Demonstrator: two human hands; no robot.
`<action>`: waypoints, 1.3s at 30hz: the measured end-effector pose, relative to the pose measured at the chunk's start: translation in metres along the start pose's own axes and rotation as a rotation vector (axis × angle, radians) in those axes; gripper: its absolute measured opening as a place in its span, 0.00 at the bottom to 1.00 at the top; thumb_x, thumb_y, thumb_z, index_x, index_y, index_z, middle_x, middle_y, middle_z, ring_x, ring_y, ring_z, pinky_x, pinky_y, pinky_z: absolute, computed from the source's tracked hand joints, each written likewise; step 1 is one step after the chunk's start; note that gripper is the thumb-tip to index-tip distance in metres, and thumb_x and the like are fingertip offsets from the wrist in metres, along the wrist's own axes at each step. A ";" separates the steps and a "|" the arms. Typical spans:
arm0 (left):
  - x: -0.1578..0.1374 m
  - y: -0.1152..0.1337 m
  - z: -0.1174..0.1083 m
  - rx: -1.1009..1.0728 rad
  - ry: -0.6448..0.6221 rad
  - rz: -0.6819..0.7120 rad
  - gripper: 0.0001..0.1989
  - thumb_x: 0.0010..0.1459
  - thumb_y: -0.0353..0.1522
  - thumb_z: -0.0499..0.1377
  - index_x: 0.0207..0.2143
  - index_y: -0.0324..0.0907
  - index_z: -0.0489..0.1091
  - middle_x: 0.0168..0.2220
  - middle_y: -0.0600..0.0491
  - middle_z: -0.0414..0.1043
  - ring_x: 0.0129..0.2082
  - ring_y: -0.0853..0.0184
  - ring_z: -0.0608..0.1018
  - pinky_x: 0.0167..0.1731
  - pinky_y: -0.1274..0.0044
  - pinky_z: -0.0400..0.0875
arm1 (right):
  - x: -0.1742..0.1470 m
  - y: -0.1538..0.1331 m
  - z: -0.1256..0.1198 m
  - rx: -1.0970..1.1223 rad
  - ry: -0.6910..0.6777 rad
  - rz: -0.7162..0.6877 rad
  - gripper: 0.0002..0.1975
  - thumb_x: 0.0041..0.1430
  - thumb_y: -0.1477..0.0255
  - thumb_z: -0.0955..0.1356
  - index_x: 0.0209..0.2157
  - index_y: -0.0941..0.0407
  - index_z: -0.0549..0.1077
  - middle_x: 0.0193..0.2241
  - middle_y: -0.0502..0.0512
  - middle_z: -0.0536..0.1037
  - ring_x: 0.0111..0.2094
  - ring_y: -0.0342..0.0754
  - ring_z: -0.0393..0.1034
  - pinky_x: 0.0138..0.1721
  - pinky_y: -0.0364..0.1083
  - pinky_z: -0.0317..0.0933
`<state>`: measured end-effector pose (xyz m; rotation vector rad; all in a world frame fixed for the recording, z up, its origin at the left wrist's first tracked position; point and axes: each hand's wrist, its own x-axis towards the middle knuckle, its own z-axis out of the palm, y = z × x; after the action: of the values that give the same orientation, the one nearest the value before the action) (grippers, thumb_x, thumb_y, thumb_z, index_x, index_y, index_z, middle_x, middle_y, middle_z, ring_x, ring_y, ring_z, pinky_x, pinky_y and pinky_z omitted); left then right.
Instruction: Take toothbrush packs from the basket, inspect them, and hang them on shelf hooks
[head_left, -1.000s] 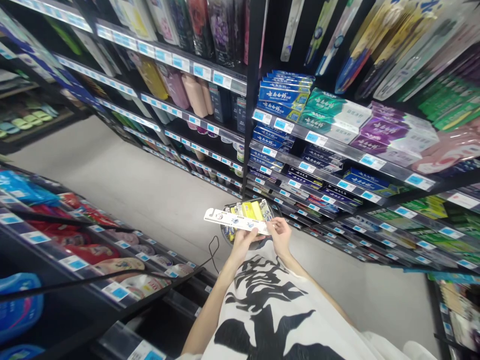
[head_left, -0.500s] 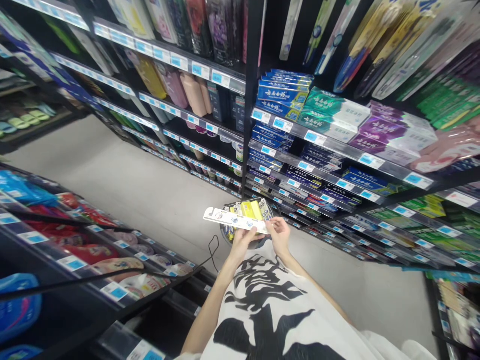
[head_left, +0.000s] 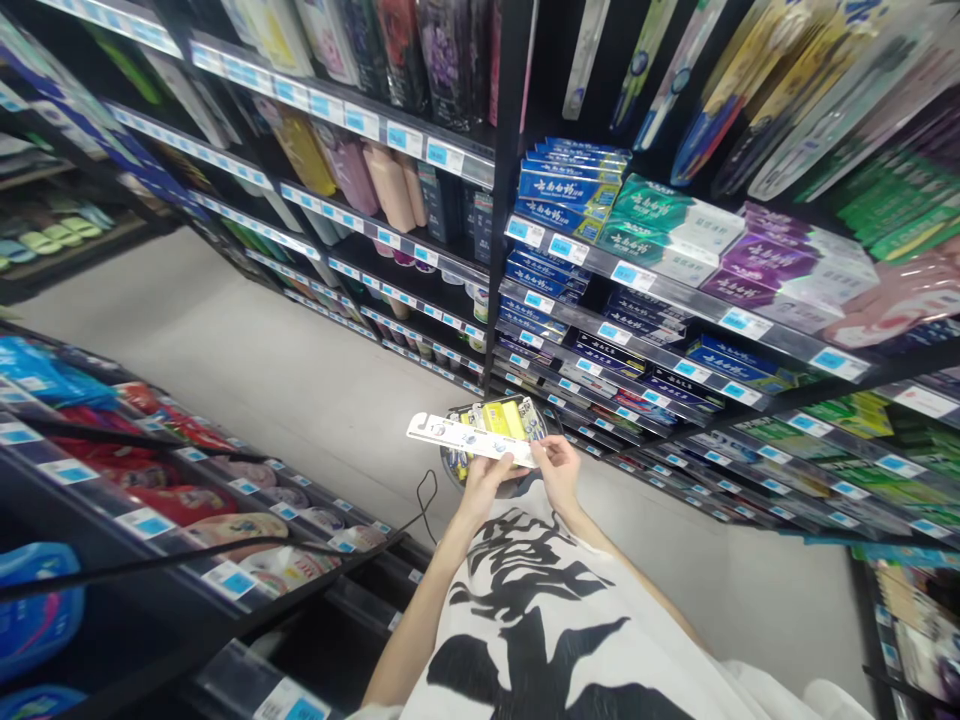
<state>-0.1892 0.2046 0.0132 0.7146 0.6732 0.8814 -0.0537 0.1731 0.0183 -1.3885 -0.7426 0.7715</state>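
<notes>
Both my hands hold a long, narrow white card strip (head_left: 450,434) in front of my body. Its left end has a hook-shaped cutout, and small blue pictures run along its face. My left hand (head_left: 484,484) pinches the lower edge with thumb and fingers. The strip's right end sits between the fingers of my right hand (head_left: 559,470). Just beneath it is a dark basket (head_left: 553,420), partly covered by the strip and my hands. Yellow packages (head_left: 511,416) and other small packs show inside it.
Shelves ahead carry blue toothpaste boxes (head_left: 555,195), green boxes (head_left: 660,225) and purple boxes (head_left: 780,260). Hanging toothbrush packs (head_left: 742,90) are above. Bottles (head_left: 390,185) stand left. A low shelf with red packages (head_left: 161,490) and a black cord (head_left: 300,547) lie at lower left.
The view shifts very slightly. My hands and the card strip stay in nearly the same place.
</notes>
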 end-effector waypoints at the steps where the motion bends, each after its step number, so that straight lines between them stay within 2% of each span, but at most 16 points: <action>1: 0.000 0.000 0.000 0.003 0.004 -0.003 0.28 0.57 0.44 0.66 0.55 0.38 0.70 0.57 0.41 0.71 0.52 0.51 0.77 0.44 0.66 0.80 | -0.001 -0.001 0.000 -0.032 -0.003 -0.025 0.15 0.54 0.60 0.74 0.32 0.55 0.71 0.28 0.53 0.76 0.28 0.46 0.71 0.27 0.45 0.67; 4: 0.001 0.002 -0.001 0.002 0.004 -0.003 0.28 0.57 0.43 0.66 0.55 0.39 0.70 0.57 0.41 0.71 0.53 0.52 0.77 0.45 0.66 0.80 | -0.002 -0.007 -0.001 -0.221 -0.023 -0.159 0.10 0.59 0.63 0.71 0.33 0.55 0.74 0.30 0.53 0.76 0.29 0.45 0.70 0.30 0.45 0.66; 7: 0.001 0.003 -0.002 -0.010 0.003 0.008 0.27 0.57 0.42 0.66 0.56 0.39 0.69 0.57 0.41 0.71 0.52 0.53 0.77 0.45 0.66 0.79 | -0.003 -0.012 -0.003 -0.406 -0.079 -0.379 0.05 0.61 0.68 0.70 0.36 0.53 0.78 0.37 0.55 0.77 0.37 0.48 0.72 0.36 0.47 0.67; 10: 0.002 0.002 -0.004 0.002 0.026 0.014 0.27 0.57 0.43 0.66 0.55 0.37 0.69 0.56 0.40 0.72 0.51 0.53 0.78 0.46 0.66 0.78 | -0.002 -0.012 -0.004 -0.498 -0.180 -0.572 0.10 0.57 0.71 0.73 0.42 0.49 0.80 0.44 0.57 0.78 0.46 0.53 0.71 0.47 0.54 0.67; 13: 0.003 0.000 -0.007 0.073 0.067 0.031 0.27 0.56 0.45 0.66 0.52 0.36 0.70 0.53 0.39 0.74 0.49 0.53 0.79 0.48 0.65 0.77 | 0.000 -0.011 -0.005 -0.532 -0.279 -0.605 0.19 0.54 0.70 0.75 0.48 0.47 0.78 0.48 0.57 0.77 0.49 0.55 0.71 0.51 0.57 0.66; 15: 0.005 -0.001 -0.008 0.135 0.090 0.067 0.26 0.55 0.45 0.66 0.49 0.36 0.71 0.50 0.40 0.76 0.49 0.54 0.79 0.49 0.65 0.75 | 0.000 -0.009 -0.005 -0.505 -0.301 -0.576 0.17 0.56 0.71 0.73 0.49 0.48 0.78 0.48 0.57 0.78 0.49 0.55 0.71 0.51 0.57 0.66; 18: 0.006 -0.001 -0.009 0.271 0.089 0.155 0.20 0.56 0.42 0.66 0.46 0.38 0.71 0.46 0.43 0.77 0.47 0.58 0.79 0.50 0.68 0.74 | 0.001 -0.005 -0.005 -0.419 -0.262 -0.441 0.11 0.61 0.69 0.70 0.45 0.50 0.80 0.43 0.57 0.80 0.45 0.53 0.74 0.49 0.55 0.68; 21: 0.006 0.000 -0.008 0.392 0.109 0.247 0.17 0.60 0.39 0.63 0.47 0.40 0.70 0.45 0.46 0.76 0.45 0.63 0.79 0.47 0.73 0.74 | 0.002 0.003 -0.004 -0.210 -0.224 -0.121 0.13 0.60 0.62 0.70 0.44 0.52 0.79 0.35 0.55 0.80 0.33 0.50 0.75 0.37 0.51 0.71; 24: 0.004 0.003 -0.006 0.477 0.170 0.285 0.15 0.60 0.38 0.63 0.47 0.40 0.71 0.44 0.47 0.75 0.41 0.65 0.79 0.44 0.75 0.73 | 0.000 0.011 -0.002 0.114 -0.356 0.240 0.21 0.59 0.56 0.70 0.49 0.53 0.73 0.27 0.51 0.76 0.22 0.46 0.69 0.25 0.46 0.67; 26: 0.002 0.006 -0.005 0.550 0.182 0.323 0.13 0.59 0.37 0.63 0.44 0.41 0.73 0.42 0.48 0.75 0.39 0.66 0.78 0.42 0.75 0.73 | -0.003 0.015 -0.001 0.258 -0.469 0.392 0.22 0.59 0.54 0.70 0.48 0.54 0.72 0.26 0.50 0.73 0.21 0.43 0.66 0.23 0.45 0.64; 30: 0.000 0.011 -0.003 0.608 0.159 0.442 0.10 0.58 0.36 0.64 0.41 0.41 0.75 0.40 0.49 0.73 0.38 0.66 0.77 0.41 0.75 0.73 | -0.010 0.016 -0.001 0.430 -0.536 0.580 0.18 0.58 0.56 0.71 0.42 0.53 0.71 0.28 0.49 0.70 0.23 0.41 0.62 0.25 0.42 0.61; 35: 0.000 0.016 -0.001 0.664 0.159 0.479 0.09 0.58 0.34 0.65 0.40 0.41 0.75 0.39 0.49 0.73 0.36 0.66 0.77 0.40 0.75 0.73 | -0.012 0.014 0.000 0.605 -0.523 0.743 0.16 0.55 0.61 0.74 0.39 0.54 0.69 0.28 0.48 0.68 0.24 0.40 0.59 0.28 0.41 0.59; 39: -0.003 0.021 0.002 0.787 0.176 0.541 0.07 0.58 0.34 0.65 0.38 0.42 0.78 0.38 0.50 0.74 0.37 0.66 0.76 0.41 0.75 0.71 | -0.013 0.015 -0.002 0.749 -0.546 0.921 0.15 0.55 0.66 0.75 0.37 0.55 0.67 0.24 0.45 0.62 0.22 0.38 0.52 0.25 0.39 0.54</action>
<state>-0.1981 0.2112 0.0311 1.5868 1.0227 1.1856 -0.0592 0.1618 0.0033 -0.7618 -0.1027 1.9668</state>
